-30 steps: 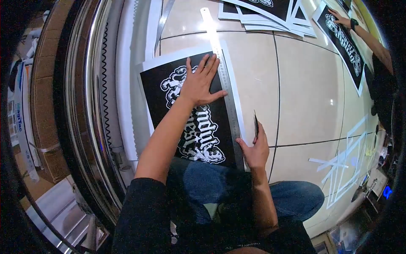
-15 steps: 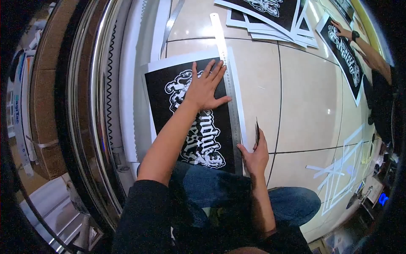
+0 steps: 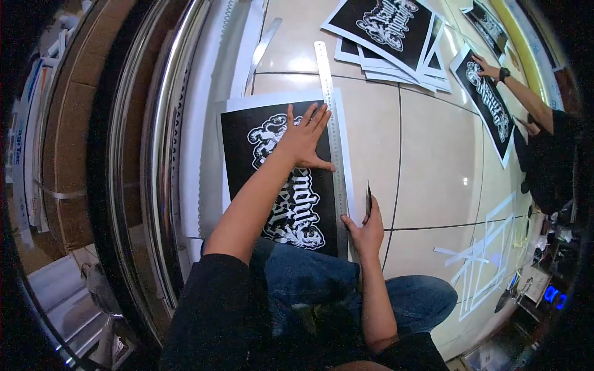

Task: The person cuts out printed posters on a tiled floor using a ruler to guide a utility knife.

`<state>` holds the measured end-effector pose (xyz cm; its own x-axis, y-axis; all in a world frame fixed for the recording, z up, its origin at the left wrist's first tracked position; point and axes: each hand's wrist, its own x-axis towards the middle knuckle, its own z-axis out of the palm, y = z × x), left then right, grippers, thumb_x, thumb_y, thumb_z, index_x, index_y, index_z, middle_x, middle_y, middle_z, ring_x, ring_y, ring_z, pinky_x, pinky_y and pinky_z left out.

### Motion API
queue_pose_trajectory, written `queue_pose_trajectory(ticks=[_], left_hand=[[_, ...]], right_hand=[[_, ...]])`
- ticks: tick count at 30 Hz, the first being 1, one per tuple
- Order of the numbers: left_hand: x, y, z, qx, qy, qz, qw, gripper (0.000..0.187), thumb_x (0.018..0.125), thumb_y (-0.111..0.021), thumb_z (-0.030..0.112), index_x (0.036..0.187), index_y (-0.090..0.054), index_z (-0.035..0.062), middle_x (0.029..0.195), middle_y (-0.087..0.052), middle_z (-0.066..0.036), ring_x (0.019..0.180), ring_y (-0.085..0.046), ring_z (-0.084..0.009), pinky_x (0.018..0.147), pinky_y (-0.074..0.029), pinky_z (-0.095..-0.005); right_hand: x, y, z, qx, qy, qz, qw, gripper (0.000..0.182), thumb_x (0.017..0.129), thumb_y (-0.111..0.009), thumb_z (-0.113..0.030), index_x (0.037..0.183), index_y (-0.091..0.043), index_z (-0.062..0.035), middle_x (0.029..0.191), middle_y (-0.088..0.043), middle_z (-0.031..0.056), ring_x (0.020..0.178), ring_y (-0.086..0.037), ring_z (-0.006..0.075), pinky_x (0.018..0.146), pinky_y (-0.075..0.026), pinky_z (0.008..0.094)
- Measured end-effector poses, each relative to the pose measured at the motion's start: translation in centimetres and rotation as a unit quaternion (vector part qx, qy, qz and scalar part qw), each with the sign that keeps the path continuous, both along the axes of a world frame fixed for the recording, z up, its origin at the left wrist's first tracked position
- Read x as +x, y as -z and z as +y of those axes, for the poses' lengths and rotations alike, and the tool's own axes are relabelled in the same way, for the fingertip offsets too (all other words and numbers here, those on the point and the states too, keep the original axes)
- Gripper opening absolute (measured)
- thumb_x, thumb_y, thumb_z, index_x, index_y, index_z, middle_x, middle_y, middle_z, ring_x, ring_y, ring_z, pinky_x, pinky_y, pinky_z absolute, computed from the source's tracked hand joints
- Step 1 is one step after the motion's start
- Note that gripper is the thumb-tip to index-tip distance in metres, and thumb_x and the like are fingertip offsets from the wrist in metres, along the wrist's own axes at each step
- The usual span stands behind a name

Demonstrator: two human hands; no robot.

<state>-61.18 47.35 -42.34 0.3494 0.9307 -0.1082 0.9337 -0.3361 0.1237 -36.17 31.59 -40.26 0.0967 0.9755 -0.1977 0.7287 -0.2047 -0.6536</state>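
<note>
My left hand (image 3: pixel 303 141) lies spread on a black print with white lettering and crest figures (image 3: pixel 238 145), its fingertips and thumb reaching the long steel ruler (image 3: pixel 323 65). The ruler runs along the print's right side, beside its white paper border (image 3: pixel 352 179). My right hand (image 3: pixel 367 235) is closed around a slim dark utility knife (image 3: pixel 369 201), whose thin tip points upward, away from me. The right thumb is near the ruler's lower part. My knee covers the print's near edge.
A stack of similar prints (image 3: pixel 396 37) lies ahead on the tiled floor. At right, another person's hand (image 3: pixel 489 68) rests on a print (image 3: pixel 479 93). Cut white strips (image 3: pixel 482 260) lie nearer on that side. Metal rails (image 3: pixel 164 123) and paper rolls line my left.
The view has shifted slightly, so the print and ruler sit lower in the frame. Both my hands keep nearly the same places and grips.
</note>
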Motion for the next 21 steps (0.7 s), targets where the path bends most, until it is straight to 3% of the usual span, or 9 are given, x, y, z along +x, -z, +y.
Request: queue_pose_trajectory(ticks=[4,6,7,9,11,12,14,16,21], left_hand=[[0.1,-0.9,-0.2,-0.019,0.001,0.013,1.0,0.146,0.054,-0.05,0.098,0.158,-0.007,0.0047,0.166,-0.008,-0.012,0.153,-0.006,-0.0297,0.114,0.004,-0.0709],[0.1,-1.0,-0.2,-0.012,-0.003,0.013,1.0,0.146,0.054,-0.05,0.098,0.158,-0.007,0.0045,0.166,-0.009,-0.012,0.153,-0.006,-0.0295,0.114,0.003,-0.0708],[0.2,-0.8,0.1,-0.01,-0.001,0.017,1.0,0.147,0.054,-0.05,0.099,0.158,-0.008,0.0043,0.166,-0.009,-0.012,0.153,-0.006,-0.0293,0.114,0.003,-0.0707],[0.1,-0.5,0.3,-0.006,-0.001,0.006,1.0,0.147,0.054,-0.05,0.099,0.158,-0.008,0.0042,0.166,-0.01,-0.012,0.153,-0.006,-0.0293,0.114,0.003,-0.071],[0.1,-0.4,0.4,-0.001,-0.001,-0.003,1.0,0.147,0.054,-0.05,0.099,0.158,-0.009,0.0042,0.165,-0.011,-0.012,0.153,-0.006,-0.0292,0.114,0.003,-0.0712],[0.1,-0.4,0.4,-0.007,-0.002,0.002,1.0,0.146,0.053,-0.049,0.099,0.158,-0.009,0.0052,0.166,-0.01,-0.011,0.153,-0.005,-0.0284,0.113,0.005,-0.0719],[0.1,-0.3,0.4,-0.015,-0.007,0.004,1.0,0.146,0.053,-0.049,0.099,0.158,-0.009,0.0062,0.166,-0.009,-0.009,0.153,-0.004,-0.0275,0.112,0.007,-0.0726],[0.2,-0.5,0.5,-0.018,-0.007,0.003,1.0,0.146,0.053,-0.049,0.099,0.158,-0.009,0.0066,0.166,-0.009,-0.009,0.153,-0.005,-0.0269,0.112,0.007,-0.0725],[0.2,-0.4,0.5,-0.021,-0.008,0.001,1.0,0.146,0.052,-0.049,0.1,0.158,-0.009,0.0066,0.166,-0.009,-0.009,0.153,-0.005,-0.0264,0.113,0.006,-0.0722]], right_hand=[[0.0,-1.5,0.7,-0.015,0.007,0.006,1.0,0.085,0.076,-0.083,-0.03,0.146,-0.039,-0.0082,0.117,-0.063,0.0207,0.091,-0.065,0.0311,0.08,-0.053,0.0395],[0.2,-1.0,2.0,-0.02,0.033,0.073,0.997,0.074,0.085,-0.071,-0.029,0.147,-0.037,-0.005,0.119,-0.062,0.026,0.093,-0.065,0.0339,0.081,-0.052,0.0405],[-0.6,-2.9,3.9,-0.045,0.004,0.079,0.996,0.066,0.09,-0.059,-0.024,0.148,-0.035,-0.0028,0.117,-0.061,0.0288,0.093,-0.065,0.0354,0.082,-0.052,0.0415],[-0.8,-0.2,7.6,0.11,-0.067,0.061,0.99,0.066,0.089,-0.054,-0.019,0.15,-0.033,-0.0027,0.112,-0.063,0.0265,0.088,-0.066,0.0323,0.081,-0.052,0.0408],[-2.2,-0.6,11.9,0.093,-0.052,0.144,0.984,0.067,0.089,-0.05,-0.016,0.152,-0.033,-0.0043,0.106,-0.065,0.0236,0.086,-0.064,0.0293,0.08,-0.05,0.0399],[-3.8,-4.9,13.4,-0.022,-0.002,0.154,0.988,0.066,0.088,-0.048,-0.015,0.152,-0.036,-0.0064,0.102,-0.065,0.0202,0.082,-0.061,0.0268,0.078,-0.05,0.039],[-3.6,-1.9,17.5,0.026,-0.018,0.179,0.983,0.062,0.089,-0.046,-0.015,0.15,-0.038,-0.0056,0.099,-0.066,0.0217,0.077,-0.062,0.0312,0.073,-0.05,0.0399],[-3.1,0.9,21.6,0.109,-0.122,0.039,0.986,0.06,0.09,-0.045,-0.014,0.149,-0.04,-0.0056,0.095,-0.067,0.0244,0.076,-0.065,0.0361,0.073,-0.052,0.0414],[-3.9,-1.5,26.5,0.029,-0.158,-0.031,0.986,0.052,0.091,-0.047,-0.012,0.142,-0.046,-0.0042,0.099,-0.067,0.029,0.09,-0.067,0.0423,0.08,-0.052,0.0459]])
